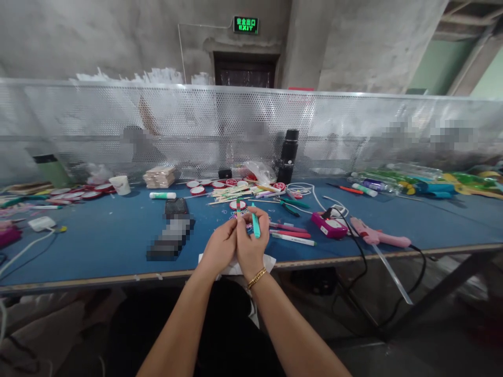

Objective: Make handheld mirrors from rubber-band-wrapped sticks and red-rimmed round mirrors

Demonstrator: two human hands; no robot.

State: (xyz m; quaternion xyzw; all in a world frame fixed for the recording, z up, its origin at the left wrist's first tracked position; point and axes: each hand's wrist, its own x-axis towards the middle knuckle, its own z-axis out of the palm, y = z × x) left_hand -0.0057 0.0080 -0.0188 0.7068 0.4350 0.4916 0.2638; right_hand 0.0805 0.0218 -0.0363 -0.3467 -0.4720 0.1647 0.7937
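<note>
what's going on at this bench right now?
A person at the blue worktable holds a small coloured stick up between both hands, left and right. The right also grips a teal marker. A pile of pale sticks lies beyond; a pink glue gun rests off to the right.

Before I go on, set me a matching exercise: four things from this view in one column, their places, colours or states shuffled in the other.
1. Glue gun
2. Turquoise marker
3. Exit sign
4. Paper cup

A. Above the doorway
B. White, standing upright
C. In the right hand
D. Pink, lying on its side

Pairs: 1-D, 2-C, 3-A, 4-B
</note>
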